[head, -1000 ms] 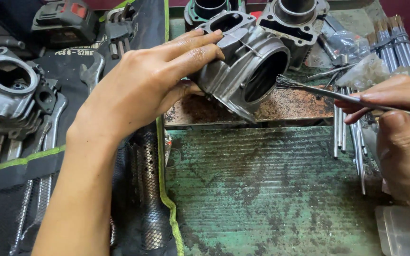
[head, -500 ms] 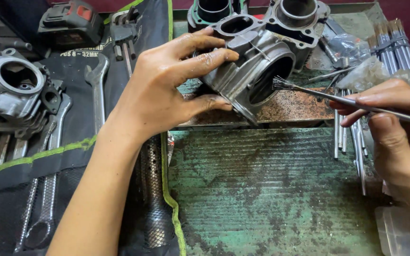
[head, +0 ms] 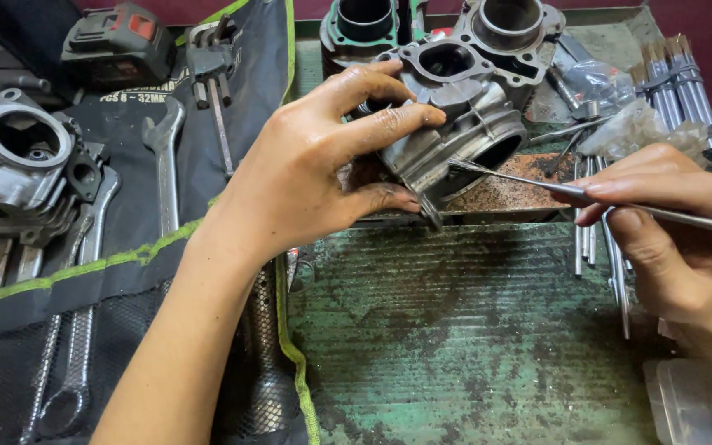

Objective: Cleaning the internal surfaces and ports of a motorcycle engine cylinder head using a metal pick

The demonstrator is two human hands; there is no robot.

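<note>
- At the rear middle of the green, worn desk, the grey metal engine cylinder lies tipped on its side, its bore facing right, its lower edge resting on a rusty plate.
- Left hand: closed around the cylinder, fingers spread over the top and near side, thumb below by the lower fin.
- Right hand: pinched shut on a thin metal rod, held like a pen, its tip at the mouth of the bore.
- Handling, as I judge it: a cast metal part, stiff and probably heavy for its size. The skin of the left hand looks oily, so the surface may be slippery. The fins and flanges give the fingers edges to catch on; the bore wall is the part to spare from knocks.
- The rod looks slim and light, and might flex if pressed sideways.
- Behind it stand two more cylinders. To the right lie long studs; to the left, a tool roll with spanners and another engine casting.
</note>
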